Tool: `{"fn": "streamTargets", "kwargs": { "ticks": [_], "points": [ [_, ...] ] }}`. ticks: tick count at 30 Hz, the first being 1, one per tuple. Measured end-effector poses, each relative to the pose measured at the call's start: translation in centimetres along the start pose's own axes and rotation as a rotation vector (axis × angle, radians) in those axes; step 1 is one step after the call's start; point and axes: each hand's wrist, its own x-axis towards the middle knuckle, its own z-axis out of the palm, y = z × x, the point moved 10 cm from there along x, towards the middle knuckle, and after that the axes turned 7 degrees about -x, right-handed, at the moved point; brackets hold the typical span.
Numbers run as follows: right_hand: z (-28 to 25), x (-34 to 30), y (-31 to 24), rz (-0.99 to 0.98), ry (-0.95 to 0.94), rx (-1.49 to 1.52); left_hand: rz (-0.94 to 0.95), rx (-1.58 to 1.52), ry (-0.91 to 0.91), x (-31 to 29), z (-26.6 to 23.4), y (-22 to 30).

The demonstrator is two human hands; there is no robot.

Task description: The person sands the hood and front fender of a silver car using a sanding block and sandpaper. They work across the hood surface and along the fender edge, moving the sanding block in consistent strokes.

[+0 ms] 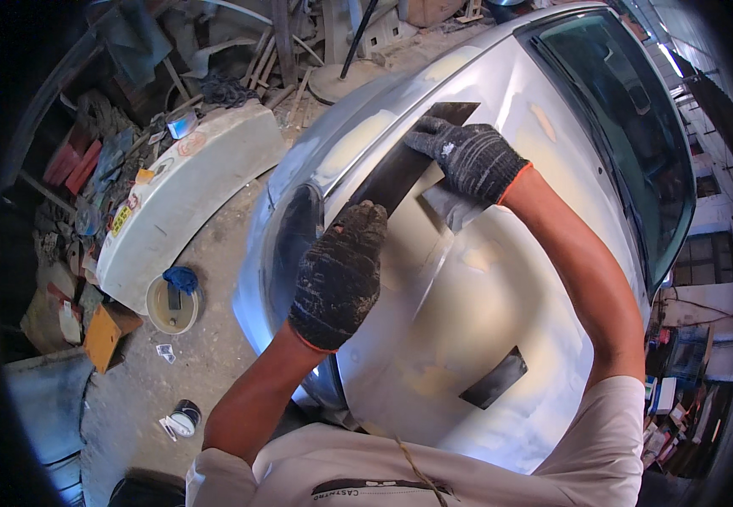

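Note:
Stretched between my hands is a dark strip of sandpaper (396,177), held over the silver car hood (544,313). My left hand (341,275), in a dark knitted glove, is closed on its lower end beside the headlight (297,224). Gloved the same way, my right hand (472,159) grips the strip near its upper end, the fingers bent over it. A grey sheet (455,205) shows just below the right hand on the hood. Nearer to me lies a smaller dark piece of sandpaper (495,378). Pale yellowish filler patches mark the hood.
A loose white bumper (189,190) lies on the floor to the left. By it stand a bucket (172,306) of cloudy water with a blue cloth on its rim, and an open can (185,416). Scrap parts crowd the far left. The windshield (607,93) rises at the right.

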Motion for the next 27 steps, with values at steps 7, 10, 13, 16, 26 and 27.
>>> {"fn": "streamTargets", "kwargs": {
  "ticks": [7, 10, 13, 16, 26, 27],
  "points": [
    [0.8, 0.6, -0.2, 0.013, -0.026, 0.024, -0.026, -0.035, -0.037, -0.5, 1.3, -2.1],
    [0.6, 0.9, -0.5, -0.017, -0.021, 0.019, -0.011, -0.056, -0.01, -0.7, 0.9, -1.9],
    [0.7, 1.1, -0.4, -0.003, -0.038, 0.037, -0.006, -0.023, 0.013, -0.7, 0.5, -2.0],
    [1.0, 1.4, -0.4, 0.011, -0.05, 0.046, -0.033, -0.079, -0.018, -0.5, 0.8, -2.6],
    [2.2, 0.4, -0.6, 0.052, -0.046, 0.03, -0.065, -0.026, -0.029, -1.0, 1.5, -2.1],
    [2.6, 0.4, -0.5, 0.059, -0.069, 0.013, -0.066, -0.014, -0.041, -1.1, 1.7, -1.8]
  ]
}}
